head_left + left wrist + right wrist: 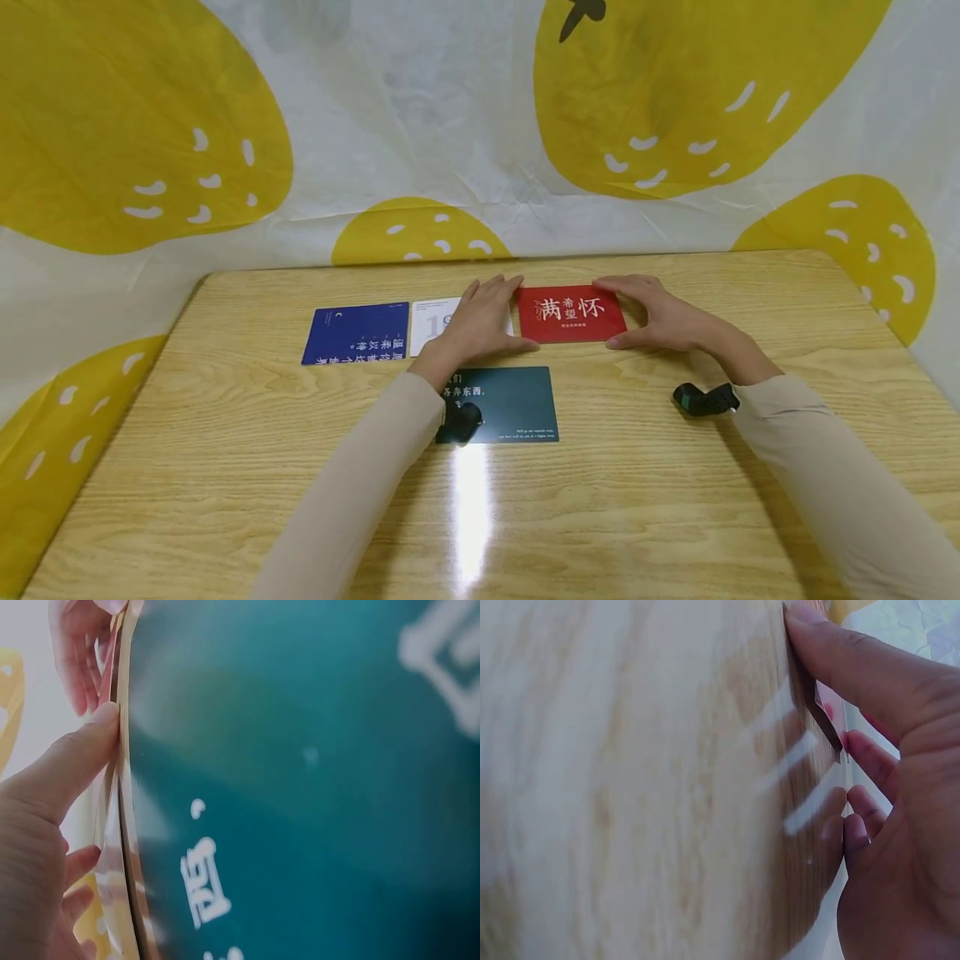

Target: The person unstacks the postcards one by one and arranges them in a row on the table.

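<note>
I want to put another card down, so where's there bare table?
Bare table lies left of the blue card, right of the right hand, and between the sleeves, in front of the green card. It's crowded at the back middle, around the left hand, white card and red card.

Printed cards: four; one red card (570, 316), one blue card (356, 327), one white card (428, 332), one dark green card (519, 402)
Hands: two; one left hand (480, 323), one right hand (658, 317)
Beige sleeves (352, 492): two
Black wrist cameras (705, 400): two
Wooden bench (225, 433): one
Backdrop sheet (420, 108): one
Yellow fruit prints (705, 83): five in sight
</note>
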A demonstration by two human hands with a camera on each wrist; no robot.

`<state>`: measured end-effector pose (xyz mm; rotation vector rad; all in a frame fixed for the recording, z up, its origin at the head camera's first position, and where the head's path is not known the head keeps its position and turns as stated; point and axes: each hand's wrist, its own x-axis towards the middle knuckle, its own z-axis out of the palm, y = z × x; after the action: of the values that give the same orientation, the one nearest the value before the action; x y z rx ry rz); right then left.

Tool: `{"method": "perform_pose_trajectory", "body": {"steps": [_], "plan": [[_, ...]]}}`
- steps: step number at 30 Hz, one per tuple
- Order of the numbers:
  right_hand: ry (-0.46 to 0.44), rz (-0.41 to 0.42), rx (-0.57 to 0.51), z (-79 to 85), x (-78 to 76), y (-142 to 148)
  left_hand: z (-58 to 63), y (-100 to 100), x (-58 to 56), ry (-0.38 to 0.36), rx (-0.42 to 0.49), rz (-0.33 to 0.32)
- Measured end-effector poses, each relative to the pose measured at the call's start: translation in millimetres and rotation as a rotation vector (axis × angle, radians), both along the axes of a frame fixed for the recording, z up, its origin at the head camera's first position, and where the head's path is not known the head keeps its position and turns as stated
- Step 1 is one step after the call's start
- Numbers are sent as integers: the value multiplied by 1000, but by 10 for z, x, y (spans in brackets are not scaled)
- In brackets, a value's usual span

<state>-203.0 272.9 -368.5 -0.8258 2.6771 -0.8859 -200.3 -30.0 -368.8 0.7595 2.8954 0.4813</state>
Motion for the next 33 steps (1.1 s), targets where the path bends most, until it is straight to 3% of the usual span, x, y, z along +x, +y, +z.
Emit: {"method": "perform_pose_trajectory", "body": {"steps": [23, 33], "plan": [[-4, 10, 12, 29, 12, -14, 29, 7, 22, -19, -1, 6], [13, -8, 3, 47, 42, -31, 60, 21, 57, -32, 66, -5]]}}
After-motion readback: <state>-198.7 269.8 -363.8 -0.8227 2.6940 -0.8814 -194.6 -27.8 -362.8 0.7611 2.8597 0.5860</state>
